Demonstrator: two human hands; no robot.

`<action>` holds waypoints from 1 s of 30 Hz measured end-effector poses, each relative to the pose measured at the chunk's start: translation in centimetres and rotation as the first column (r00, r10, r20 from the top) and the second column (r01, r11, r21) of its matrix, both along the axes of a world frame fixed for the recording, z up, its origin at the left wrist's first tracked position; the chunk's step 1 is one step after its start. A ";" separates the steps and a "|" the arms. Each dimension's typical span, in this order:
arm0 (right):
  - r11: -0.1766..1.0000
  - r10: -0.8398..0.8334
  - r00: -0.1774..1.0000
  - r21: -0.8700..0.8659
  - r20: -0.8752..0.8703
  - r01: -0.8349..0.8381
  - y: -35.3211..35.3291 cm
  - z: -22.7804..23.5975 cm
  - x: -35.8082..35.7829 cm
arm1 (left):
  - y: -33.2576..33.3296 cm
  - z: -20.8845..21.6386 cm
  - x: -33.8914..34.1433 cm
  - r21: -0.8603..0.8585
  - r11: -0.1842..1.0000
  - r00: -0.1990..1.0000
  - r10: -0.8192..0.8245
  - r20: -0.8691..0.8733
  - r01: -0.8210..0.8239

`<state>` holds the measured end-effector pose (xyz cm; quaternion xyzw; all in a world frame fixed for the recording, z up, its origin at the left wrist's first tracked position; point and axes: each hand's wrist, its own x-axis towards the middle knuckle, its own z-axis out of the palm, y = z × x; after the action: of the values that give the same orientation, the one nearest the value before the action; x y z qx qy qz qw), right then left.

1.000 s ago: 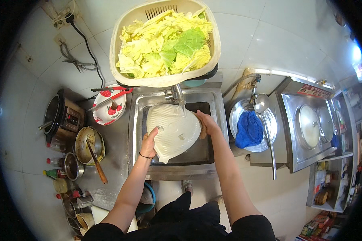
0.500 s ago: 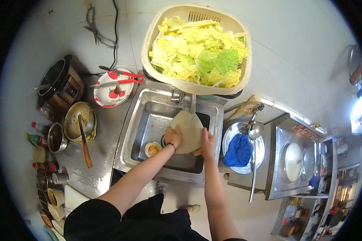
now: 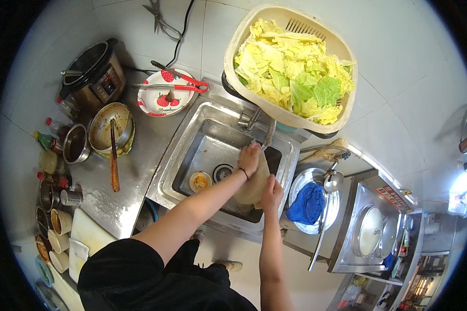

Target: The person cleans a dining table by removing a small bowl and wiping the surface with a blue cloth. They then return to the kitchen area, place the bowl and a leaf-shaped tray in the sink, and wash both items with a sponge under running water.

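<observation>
A pale, cream-coloured round dish, like a shallow plate [image 3: 248, 191], is held tilted over the steel sink [image 3: 160, 191]. My right hand [image 3: 271, 194] grips its right edge, fingers hidden behind it. My left hand [image 3: 249, 158], a dark band at the wrist, lies flat on the upper part of the dish with its fingers stretched out. Just above my left hand is the tap spout [image 3: 268, 136]. A small white dish with orange residue [image 3: 200, 181] sits in the sink, left of the drain [image 3: 222, 172].
Behind the sink stands a cream basket of cabbage leaves [image 3: 296, 78]. To the left are red tongs [image 3: 184, 83] on a strawberry plate [image 3: 153, 98], a pan [image 3: 101, 127] and a cooker [image 3: 96, 75]. A blue cloth [image 3: 307, 203] and a ladle [image 3: 333, 182] rest on a metal basin at the right.
The view has shifted, so the surroundings sit further right. My left hand has slid up the dish towards the tap, and the dish is turned more edge-on. My right hand keeps its grip.
</observation>
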<state>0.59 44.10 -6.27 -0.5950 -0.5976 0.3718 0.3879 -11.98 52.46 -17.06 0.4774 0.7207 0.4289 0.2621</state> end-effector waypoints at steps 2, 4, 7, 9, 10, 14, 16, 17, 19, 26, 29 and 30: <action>0.999 0.027 1.000 -0.025 -0.010 -0.027 0.4 0.4 -0.3 | -1.7 0.9 3.4 0.305 0.927 0.935 0.289 -0.207 -0.219; 1.000 0.027 1.000 -0.001 0.004 -0.027 0.4 1.2 -0.3 | -1.9 0.7 3.6 0.268 0.952 0.974 0.190 -0.126 -0.151; 0.998 0.058 0.998 -0.006 -0.005 -0.058 -1.0 1.8 -0.7 | -0.4 -1.0 -0.1 0.210 0.971 0.923 -0.021 -0.383 0.110; 0.998 0.064 0.996 -0.019 -0.063 -0.065 -1.5 1.8 -0.7 | 0.6 -0.2 -2.6 0.057 0.997 0.965 0.042 0.260 -0.059; 0.998 0.059 0.992 -0.013 -0.112 -0.061 -1.7 1.6 -0.8 | 0.6 0.3 -3.1 -0.051 0.994 0.827 0.108 0.552 -0.096; 0.975 -0.104 0.913 -0.222 -0.394 0.016 -0.6 1.7 -1.2 | -3.2 4.2 -0.5 0.180 0.981 0.953 -0.016 -0.302 0.073; 0.966 -0.167 0.866 -0.252 -0.471 0.050 0.9 -0.9 -0.4 | -4.9 6.1 1.2 0.302 0.933 0.976 -0.153 -0.156 0.194; 0.966 -0.160 0.838 -0.258 -0.522 0.023 1.5 -2.0 0.1 | -6.2 7.1 1.6 0.306 0.918 0.951 -0.176 -0.254 0.252; 0.957 -0.190 0.799 -0.290 -0.570 0.021 2.0 -2.5 0.5 | -9.0 9.0 2.1 0.294 0.884 0.872 -0.213 -0.440 0.364; 0.886 -0.275 0.792 -0.463 -0.545 -0.012 4.9 -2.4 2.4 | -13.6 4.5 -5.4 0.011 0.805 0.559 -0.402 -0.726 0.593; 0.827 -0.308 0.786 -0.559 -0.536 -0.057 6.5 -4.7 3.7 | -14.0 4.1 -7.3 -0.063 0.924 0.654 -0.314 -0.689 0.377; 0.826 -0.305 0.767 -0.557 -0.565 -0.081 7.0 -5.2 4.2 | -14.0 4.9 -7.2 -0.101 0.938 0.653 -0.306 -0.693 0.331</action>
<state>4.75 51.12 -11.51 -0.5567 -0.2602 0.6802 0.3996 -19.18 38.48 -12.16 0.7267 0.6632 0.1758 0.0329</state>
